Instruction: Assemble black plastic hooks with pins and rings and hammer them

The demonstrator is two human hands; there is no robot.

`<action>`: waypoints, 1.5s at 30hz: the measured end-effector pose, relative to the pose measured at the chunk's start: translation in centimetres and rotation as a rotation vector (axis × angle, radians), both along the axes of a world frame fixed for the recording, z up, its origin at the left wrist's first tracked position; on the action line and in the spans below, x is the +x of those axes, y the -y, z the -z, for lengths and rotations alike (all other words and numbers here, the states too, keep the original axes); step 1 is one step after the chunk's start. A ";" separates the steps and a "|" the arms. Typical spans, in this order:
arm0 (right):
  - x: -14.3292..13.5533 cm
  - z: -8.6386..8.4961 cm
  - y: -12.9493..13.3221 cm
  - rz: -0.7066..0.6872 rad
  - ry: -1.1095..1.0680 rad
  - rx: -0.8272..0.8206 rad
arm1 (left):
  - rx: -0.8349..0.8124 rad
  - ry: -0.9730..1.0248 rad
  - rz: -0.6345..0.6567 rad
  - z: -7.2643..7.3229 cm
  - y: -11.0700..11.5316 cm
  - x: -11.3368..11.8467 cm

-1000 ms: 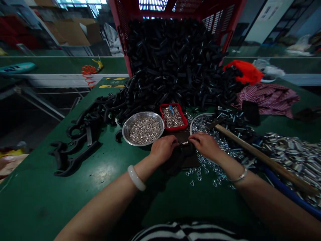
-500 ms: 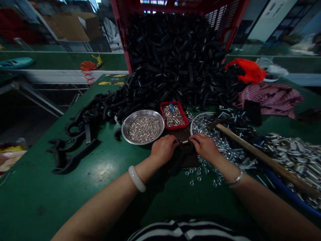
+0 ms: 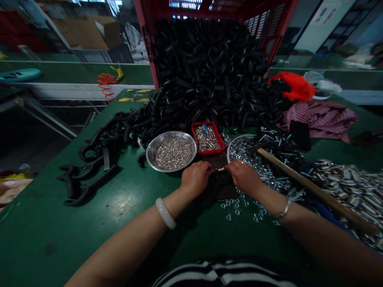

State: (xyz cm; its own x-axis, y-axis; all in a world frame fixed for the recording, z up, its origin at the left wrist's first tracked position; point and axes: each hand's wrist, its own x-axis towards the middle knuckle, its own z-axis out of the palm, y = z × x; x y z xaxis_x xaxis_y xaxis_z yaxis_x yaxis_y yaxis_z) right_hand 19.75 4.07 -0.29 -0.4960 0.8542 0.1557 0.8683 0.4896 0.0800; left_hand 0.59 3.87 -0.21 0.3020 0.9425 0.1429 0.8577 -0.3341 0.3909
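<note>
Between my two hands lies a short threaded metal piece (image 3: pixel 220 170), above a dark block (image 3: pixel 227 190) on the green table. My left hand (image 3: pixel 196 177) pinches at its left end, and my right hand (image 3: pixel 244 175) has closed fingertips at its right end. A black curved part (image 3: pixel 214 191) shows dimly below the fingers. Just behind my left hand are a steel bowl (image 3: pixel 150 154) of small metal pieces and a red tray (image 3: pixel 223 145) with small pins and a blue-ended item. Small metal eye fittings (image 3: pixel 237 206) lie near my right hand.
A red crate (image 3: pixel 145 44) spills a heap of black parts (image 3: pixel 209 79) at the back. To the right are a wooden-handled hammer (image 3: pixel 314 187), metal tubes (image 3: pixel 353 183) and a checked cloth (image 3: pixel 323 117). Black curved parts (image 3: pixel 86 187) rest at left.
The fingers of my right hand have shifted slightly and curled more at the metal piece's right end. My left hand has stayed almost in place. The view has moved a little.
</note>
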 end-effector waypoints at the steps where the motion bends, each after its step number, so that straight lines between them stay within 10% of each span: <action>1: 0.2 -0.2 0.0 -0.004 -0.010 -0.015 | -0.002 0.046 0.003 -0.1 -0.1 -0.1; 5: 0.5 -1.2 0.0 -0.017 -0.201 -0.083 | -0.093 0.373 0.035 -1.2 -0.5 0.0; 14: -4.1 -1.8 0.2 0.116 -1.339 -0.314 | -0.720 1.229 -0.018 -2.9 -0.8 0.3; 23: -4.5 -1.0 0.5 0.161 -1.525 -0.636 | -0.971 1.375 -0.097 -2.7 -0.8 -0.1; 28: -4.4 -0.3 0.3 0.113 -1.369 -0.409 | -0.997 1.414 -0.156 -2.5 -0.5 0.5; 35: -3.7 -0.9 0.6 0.102 -0.900 -0.104 | -0.691 1.188 -0.199 -1.6 -1.0 0.0; 39: -2.9 0.0 1.2 0.077 -0.526 -0.098 | -0.251 0.726 -0.101 -0.8 -1.3 -0.9; 45: -3.1 1.3 2.0 0.055 -0.366 0.039 | -0.058 0.148 -0.074 -0.5 0.0 -1.0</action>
